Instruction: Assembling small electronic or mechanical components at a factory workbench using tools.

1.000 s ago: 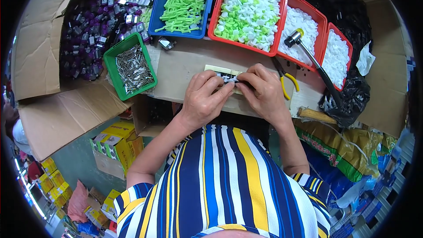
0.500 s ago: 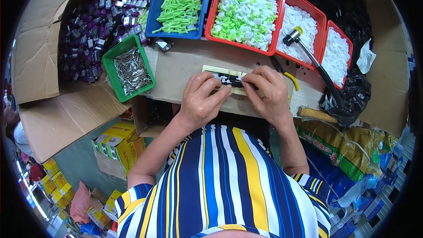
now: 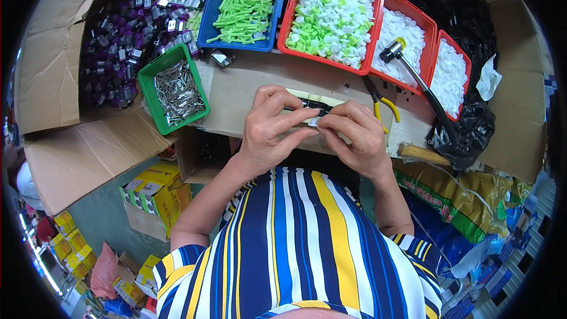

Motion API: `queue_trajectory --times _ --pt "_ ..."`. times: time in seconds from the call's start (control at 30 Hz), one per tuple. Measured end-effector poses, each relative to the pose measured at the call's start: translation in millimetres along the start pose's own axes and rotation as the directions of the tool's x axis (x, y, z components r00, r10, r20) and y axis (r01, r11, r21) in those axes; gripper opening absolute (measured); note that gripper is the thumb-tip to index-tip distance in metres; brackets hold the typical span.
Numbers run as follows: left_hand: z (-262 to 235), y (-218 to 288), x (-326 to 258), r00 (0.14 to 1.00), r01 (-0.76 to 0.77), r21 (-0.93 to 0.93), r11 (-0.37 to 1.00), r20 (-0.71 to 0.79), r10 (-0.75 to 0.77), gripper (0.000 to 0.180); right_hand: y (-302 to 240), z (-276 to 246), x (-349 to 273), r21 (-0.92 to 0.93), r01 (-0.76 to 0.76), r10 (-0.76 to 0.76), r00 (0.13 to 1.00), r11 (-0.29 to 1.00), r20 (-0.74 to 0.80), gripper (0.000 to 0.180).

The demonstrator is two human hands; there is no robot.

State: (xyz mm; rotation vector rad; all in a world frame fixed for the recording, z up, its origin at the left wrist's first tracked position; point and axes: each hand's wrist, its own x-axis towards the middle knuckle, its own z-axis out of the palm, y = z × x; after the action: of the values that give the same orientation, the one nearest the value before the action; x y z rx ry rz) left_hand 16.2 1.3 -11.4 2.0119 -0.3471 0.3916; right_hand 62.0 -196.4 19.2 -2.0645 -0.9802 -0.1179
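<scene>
My left hand (image 3: 273, 127) and my right hand (image 3: 353, 136) meet over the cardboard worktop (image 3: 248, 91), fingertips pinched together on a small black part (image 3: 307, 106). The part lies against a pale yellow strip (image 3: 322, 99) on the worktop. Most of the part is hidden by my fingers. A tiny white piece shows at my right fingertips, too small to tell apart.
A green tray of metal pins (image 3: 176, 90) sits left. A blue bin of green pegs (image 3: 243, 10), red bins of white and green caps (image 3: 332, 19) and white caps (image 3: 405, 36), (image 3: 450, 74) line the back. A hammer (image 3: 420, 85), yellow-handled pliers (image 3: 383, 101), and a box of purple parts (image 3: 112, 53) are nearby.
Both hands stay together on the small black part; fingers have shifted slightly as they work it. Nothing else has moved.
</scene>
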Motion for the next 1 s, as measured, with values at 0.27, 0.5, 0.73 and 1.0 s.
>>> queue_trajectory --times 0.27,0.5,0.73,1.0 --pt "0.6 0.5 0.8 0.999 0.038 0.016 0.999 -0.014 -0.038 0.043 1.1 1.9 0.7 -0.067 -0.053 0.054 0.998 0.996 0.022 0.02" --pt "5.0 -7.2 -15.9 0.986 -0.145 0.341 0.929 -0.022 0.162 0.041 15.3 8.8 0.0 -0.196 -0.063 0.081 0.993 0.979 0.083 0.017" --pt "15.6 -9.8 -23.2 0.959 -0.275 0.484 0.831 0.077 0.272 0.034 14.6 8.9 4.2 -0.247 -0.046 0.088 0.982 0.968 0.166 0.015" --pt "20.7 -19.6 -26.7 0.944 -0.318 0.575 0.754 0.119 0.308 0.03 9.4 6.4 9.3 -0.315 -0.036 0.112 0.968 0.948 0.226 0.014"
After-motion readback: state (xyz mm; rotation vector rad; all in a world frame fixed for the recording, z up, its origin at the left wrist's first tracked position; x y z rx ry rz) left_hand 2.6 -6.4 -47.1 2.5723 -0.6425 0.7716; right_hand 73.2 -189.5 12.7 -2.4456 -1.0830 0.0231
